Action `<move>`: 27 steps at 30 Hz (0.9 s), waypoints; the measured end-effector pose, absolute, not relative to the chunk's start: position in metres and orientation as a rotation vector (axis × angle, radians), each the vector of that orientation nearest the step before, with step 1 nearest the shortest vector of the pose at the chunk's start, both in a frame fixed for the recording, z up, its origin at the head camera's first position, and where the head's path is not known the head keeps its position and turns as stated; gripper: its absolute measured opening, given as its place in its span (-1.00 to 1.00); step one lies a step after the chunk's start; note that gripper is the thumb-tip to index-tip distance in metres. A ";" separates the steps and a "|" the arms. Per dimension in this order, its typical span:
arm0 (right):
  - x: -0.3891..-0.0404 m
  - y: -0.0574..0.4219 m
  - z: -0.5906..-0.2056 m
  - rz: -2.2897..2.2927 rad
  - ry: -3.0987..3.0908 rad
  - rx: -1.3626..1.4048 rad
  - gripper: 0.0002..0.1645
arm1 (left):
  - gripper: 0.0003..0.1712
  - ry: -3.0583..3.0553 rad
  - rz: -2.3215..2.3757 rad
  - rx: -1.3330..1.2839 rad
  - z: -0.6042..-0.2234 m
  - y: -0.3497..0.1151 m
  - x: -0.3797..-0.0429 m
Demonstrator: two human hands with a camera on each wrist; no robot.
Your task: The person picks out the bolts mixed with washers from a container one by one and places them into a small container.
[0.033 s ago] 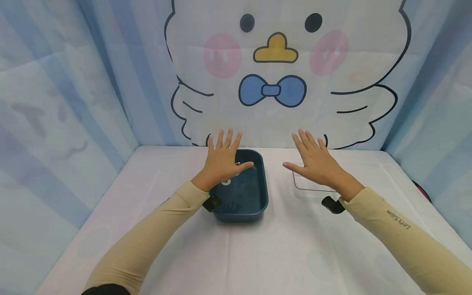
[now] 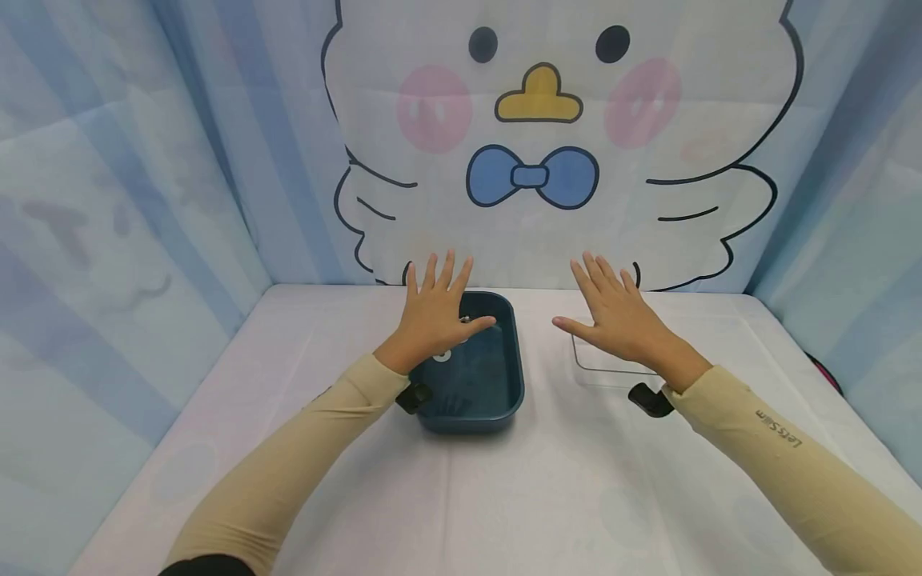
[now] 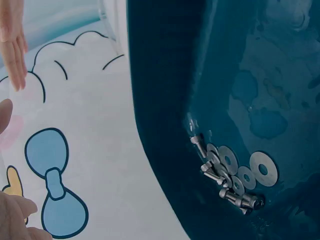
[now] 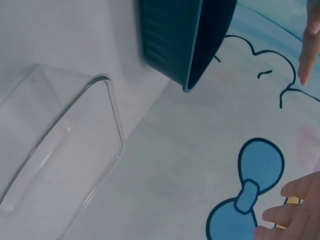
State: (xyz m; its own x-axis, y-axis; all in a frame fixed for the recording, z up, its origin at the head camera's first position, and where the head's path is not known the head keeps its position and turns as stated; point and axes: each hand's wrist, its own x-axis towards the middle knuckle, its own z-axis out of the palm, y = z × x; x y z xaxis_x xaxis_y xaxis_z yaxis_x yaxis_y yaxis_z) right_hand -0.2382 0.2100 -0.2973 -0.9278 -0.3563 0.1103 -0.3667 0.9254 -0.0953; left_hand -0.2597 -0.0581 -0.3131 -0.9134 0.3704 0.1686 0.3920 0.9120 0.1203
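Observation:
My left hand (image 2: 435,312) is spread flat in the air over the left side of a dark blue plastic bin (image 2: 486,392), its thumb pointing right. Inside that bin, the left wrist view shows several silver washers (image 3: 263,169) and several small socket-head bolts (image 3: 235,197) lying together near one wall. From the head, my left hand hides most of them. On the other side, my right hand (image 2: 619,316) hovers with fingers straight and thumb pointing left, above a clear plastic box (image 4: 102,77). Both hands hold nothing.
A white cloth covers the table (image 2: 576,480). Behind it hangs a curtain (image 2: 533,240) with a cartoon face and blue bow, and blue curtains (image 2: 108,240) enclose the sides. Small black cameras (image 2: 651,400) are strapped at the wrists. The bin stands left of the clear box.

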 end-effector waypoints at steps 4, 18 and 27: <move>-0.237 0.210 -0.298 0.174 -3.001 0.565 0.15 | 0.10 -2.940 -0.225 -0.590 -0.313 -0.058 -0.258; -0.241 0.214 -0.294 0.170 -2.987 0.578 0.13 | 0.10 -2.972 -0.196 -0.574 -0.318 -0.062 -0.262; -0.248 0.211 -0.294 0.189 -2.996 0.591 0.11 | 0.04 -2.984 -0.204 -0.684 -0.319 -0.067 -0.270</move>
State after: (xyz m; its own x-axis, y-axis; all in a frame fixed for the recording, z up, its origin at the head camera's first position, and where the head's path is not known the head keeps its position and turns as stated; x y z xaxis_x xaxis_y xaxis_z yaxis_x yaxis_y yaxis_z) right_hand -0.2481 0.2109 -0.2941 -0.9221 -0.3726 0.1040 -0.3828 0.9178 -0.1052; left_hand -0.2699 -0.0673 -0.3192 -0.8981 0.4280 0.1009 0.4378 0.8920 0.1126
